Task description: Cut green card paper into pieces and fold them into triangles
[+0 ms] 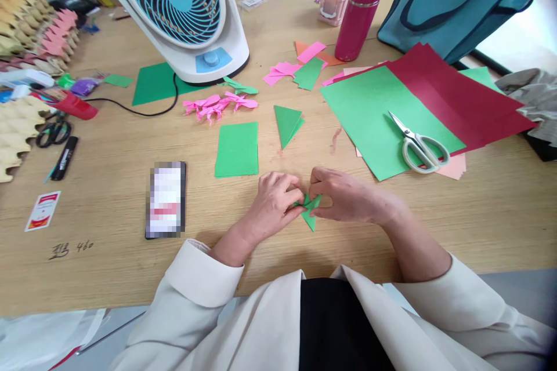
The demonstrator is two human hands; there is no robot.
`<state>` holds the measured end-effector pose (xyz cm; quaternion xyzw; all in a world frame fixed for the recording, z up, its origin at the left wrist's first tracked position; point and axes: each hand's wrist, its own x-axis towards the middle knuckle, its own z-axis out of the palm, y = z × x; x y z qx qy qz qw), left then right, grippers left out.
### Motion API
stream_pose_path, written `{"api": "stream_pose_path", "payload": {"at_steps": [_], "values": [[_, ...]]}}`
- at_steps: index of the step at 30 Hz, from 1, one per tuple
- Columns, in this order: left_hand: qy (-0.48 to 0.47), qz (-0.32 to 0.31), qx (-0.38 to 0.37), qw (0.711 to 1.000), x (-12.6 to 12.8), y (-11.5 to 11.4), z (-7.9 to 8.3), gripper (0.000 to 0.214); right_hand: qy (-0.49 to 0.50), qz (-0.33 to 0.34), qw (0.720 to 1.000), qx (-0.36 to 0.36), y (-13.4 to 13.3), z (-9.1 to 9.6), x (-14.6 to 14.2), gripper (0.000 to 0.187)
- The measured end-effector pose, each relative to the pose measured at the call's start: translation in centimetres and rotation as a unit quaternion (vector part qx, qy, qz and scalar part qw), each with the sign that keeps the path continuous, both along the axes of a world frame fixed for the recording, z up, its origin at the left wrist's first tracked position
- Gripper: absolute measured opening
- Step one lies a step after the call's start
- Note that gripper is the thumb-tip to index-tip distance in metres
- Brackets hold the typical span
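Observation:
Between my two hands is a small piece of folded green paper [310,219], its pointed end toward me. My left hand [276,200] pinches its left side with the thumb and fingers closed. On the other side my right hand [343,194] grips the right edge, fingers bent and thumb beneath. Fingers cover part of the folds. Just beyond lie a folded green triangle [287,123] and a green paper rectangle [237,149]. Several pink folded paper figures [220,105] rest farther back, near a green folded figure [240,87].
White-handled scissors [422,151] lie on a large green sheet [369,110] over red sheets [452,93] at right. A fan [183,6], a red flask [360,17] and a blue bag [452,0] stand behind. A phone [166,200] lies left of my hands.

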<state>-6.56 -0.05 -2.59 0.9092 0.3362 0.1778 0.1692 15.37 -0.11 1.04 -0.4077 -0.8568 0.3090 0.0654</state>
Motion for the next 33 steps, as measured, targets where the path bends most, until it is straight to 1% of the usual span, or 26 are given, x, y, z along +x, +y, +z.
{"api": "stream_pose_path", "payload": {"at_steps": [4, 9, 11, 14, 22, 28, 33], "values": [[0.002, -0.031, 0.0, 1.0, 0.0, 0.0, 0.1, 0.011, -0.004, 0.034, 0.998, 0.047, -0.3, 0.2, -0.6, 0.008], [0.031, -0.053, 0.0, 0.998, -0.1, 0.2, 0.2, 0.018, -0.079, 0.04, 0.995, 0.055, -0.2, 0.4, -0.9, 0.013], [0.032, -0.047, -0.006, 0.998, -0.1, 0.3, 0.2, 0.021, -0.095, 0.034, 0.993, 0.058, -0.1, 0.4, -1.0, 0.015], [0.028, -0.034, -0.02, 0.999, -0.2, 0.3, 0.2, 0.024, -0.104, 0.027, 0.993, 0.051, -0.1, 0.4, -0.9, 0.012], [0.014, -0.004, -0.017, 1.0, -0.6, 0.7, 0.0, 0.013, -0.104, 0.011, 0.994, 0.044, -0.3, 0.4, -0.5, 0.004], [0.005, -0.012, 0.004, 1.0, -0.6, 0.8, -0.2, 0.015, -0.104, 0.006, 0.993, 0.052, -0.4, 0.0, -1.0, 0.015], [0.003, -0.008, -0.003, 1.0, -0.6, 0.8, -0.1, 0.015, -0.117, 0.015, 0.991, 0.059, -0.4, -0.3, -1.3, 0.013]]}}
